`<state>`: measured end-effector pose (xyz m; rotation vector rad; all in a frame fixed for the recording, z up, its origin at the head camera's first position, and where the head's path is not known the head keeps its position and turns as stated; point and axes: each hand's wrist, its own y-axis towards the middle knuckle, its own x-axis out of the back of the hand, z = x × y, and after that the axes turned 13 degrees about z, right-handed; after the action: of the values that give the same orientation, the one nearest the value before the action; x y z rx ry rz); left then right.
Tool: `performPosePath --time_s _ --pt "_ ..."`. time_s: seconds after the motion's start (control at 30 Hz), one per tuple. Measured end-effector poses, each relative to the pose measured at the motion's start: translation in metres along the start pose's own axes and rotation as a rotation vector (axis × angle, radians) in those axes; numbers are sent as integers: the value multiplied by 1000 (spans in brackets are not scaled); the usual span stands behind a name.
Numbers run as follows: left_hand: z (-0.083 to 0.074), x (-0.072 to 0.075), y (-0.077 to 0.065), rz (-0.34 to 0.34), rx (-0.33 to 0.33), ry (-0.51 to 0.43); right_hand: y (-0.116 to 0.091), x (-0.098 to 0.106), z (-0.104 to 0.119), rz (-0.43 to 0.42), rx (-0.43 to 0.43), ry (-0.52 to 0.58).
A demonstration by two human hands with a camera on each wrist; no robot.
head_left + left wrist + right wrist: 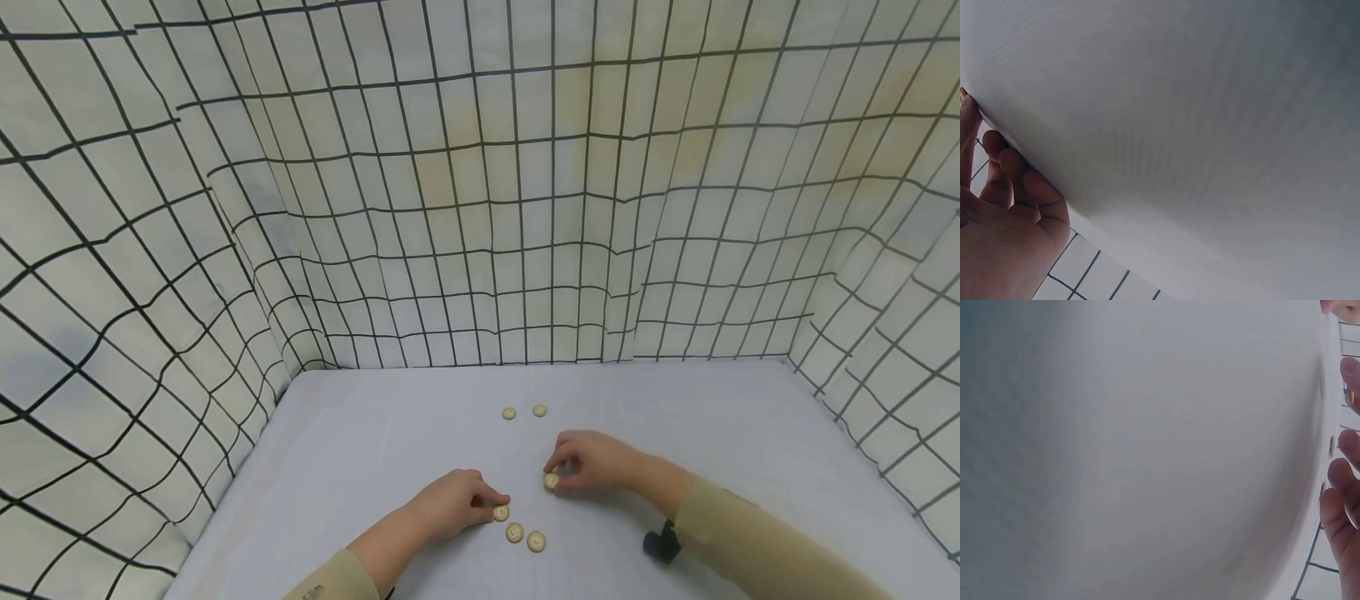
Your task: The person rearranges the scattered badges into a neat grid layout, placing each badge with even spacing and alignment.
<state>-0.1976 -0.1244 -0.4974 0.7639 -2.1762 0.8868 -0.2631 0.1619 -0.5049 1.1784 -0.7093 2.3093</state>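
In the head view, my left hand [453, 504] pinches a round cream button [502, 513] between thumb and forefinger, low over the white table. Two more buttons lie just beyond its fingertips toward my body, one button [513, 532] nearer and another button [536, 542] to the right. Further up and to the right, my right hand [596, 462] holds a matching button [551, 482] by its edges with thumb and forefinger. The left wrist view catches the hand's curled fingers [1015, 164] beside the cloth; in the right wrist view, a sliver of button [1350, 397] shows by the fingertips.
Farther back on the white-covered table [375, 417] lie two buttons side by side, the left button [509, 413] and the right button [540, 411]. White walls with a black grid [480, 250] enclose the table's back and sides. A black wrist camera [662, 544] hangs under the right sleeve.
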Motion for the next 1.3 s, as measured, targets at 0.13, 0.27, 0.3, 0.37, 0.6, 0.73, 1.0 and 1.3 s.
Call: performPosePath --time_s 0.13,0.27,0.3,0.37,0.6,0.73,1.0,1.3 --pt "0 0 0 -3 -5 7 -1 2 -4 -11 -16 13" --pt "-1 0 -1 -1 -1 6 -1 3 -10 -33 -29 4" --pt "-1 0 -1 -1 0 4 0 4 -12 -42 -32 3" --pt "-2 0 -2 -1 3 -5 1 5 -15 -50 -56 4" --pt "-3 1 -3 -5 5 -6 6 9 -28 -77 -164 26" --pt "-3 1 -3 -6 4 -7 8 13 -38 -102 -196 50" --pt "-2 1 -4 -5 9 0 14 23 -47 -153 -269 113" --pt "-4 3 -6 -2 -5 -5 16 32 -54 -170 -357 156"
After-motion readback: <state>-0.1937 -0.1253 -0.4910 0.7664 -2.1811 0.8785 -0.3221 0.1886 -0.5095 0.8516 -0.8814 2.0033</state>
